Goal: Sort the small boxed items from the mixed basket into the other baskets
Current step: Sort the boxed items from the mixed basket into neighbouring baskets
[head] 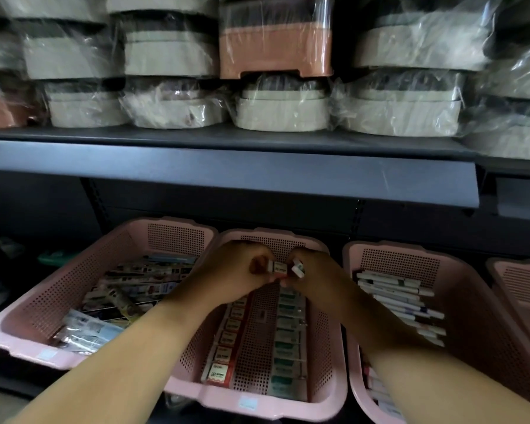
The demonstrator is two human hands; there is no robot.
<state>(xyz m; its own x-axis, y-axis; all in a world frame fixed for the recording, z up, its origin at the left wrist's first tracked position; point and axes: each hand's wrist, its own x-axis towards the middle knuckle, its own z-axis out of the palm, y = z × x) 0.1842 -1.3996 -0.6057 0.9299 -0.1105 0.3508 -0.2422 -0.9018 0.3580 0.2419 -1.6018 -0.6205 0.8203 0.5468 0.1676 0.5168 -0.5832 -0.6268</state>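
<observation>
Sorting sits mid-step at centre frame. The left hand (pixel 236 270) pinches a red-and-white small box (pixel 279 268), and the right hand (pixel 314 280) has its fingers curled on a white box (pixel 299 269), both over the middle basket (pixel 288 407). Read each label first. The red-and-white box probably belongs in the red row (pixel 227 335) at the basket's left, set snug against its neighbours.

Small boxes (pixel 279 268), seemingly two, held above middle basket (pixel 214 398)

shop: stocked shelf (pixel 227 166), baskets (pixel 178 231).
</observation>
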